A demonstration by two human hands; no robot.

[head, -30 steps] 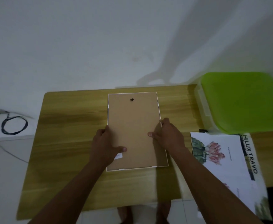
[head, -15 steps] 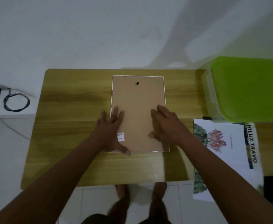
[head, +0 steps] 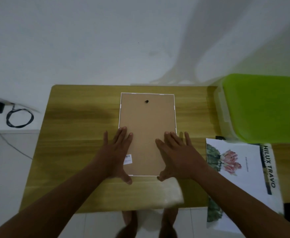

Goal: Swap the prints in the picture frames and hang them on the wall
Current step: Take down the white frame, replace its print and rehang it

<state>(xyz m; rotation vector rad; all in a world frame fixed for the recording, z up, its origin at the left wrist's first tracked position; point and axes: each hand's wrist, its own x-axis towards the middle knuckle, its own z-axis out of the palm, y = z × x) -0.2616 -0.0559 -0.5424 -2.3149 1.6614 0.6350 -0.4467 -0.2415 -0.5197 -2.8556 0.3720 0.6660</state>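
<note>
A white picture frame (head: 147, 117) lies face down on the wooden table (head: 79, 121), its brown backing board up, with a dark hanger hole near the far edge and a barcode sticker at the near left. My left hand (head: 116, 155) lies flat over the frame's near left edge, fingers spread. My right hand (head: 177, 155) lies flat over the near right edge, fingers spread too. Neither hand grips anything. A flower print (head: 233, 162) lies to the right of the frame.
A clear bin with a green lid (head: 264, 107) stands at the table's far right. A brochure (head: 269, 170) lies under the flower print. A black charger and coiled cable (head: 19, 117) lie on the floor at left. My feet show below the table's near edge.
Both hands went from holding the frame's sides to lying flat and spread on its back, then slid outward to its near corners. The camera view shifted.
</note>
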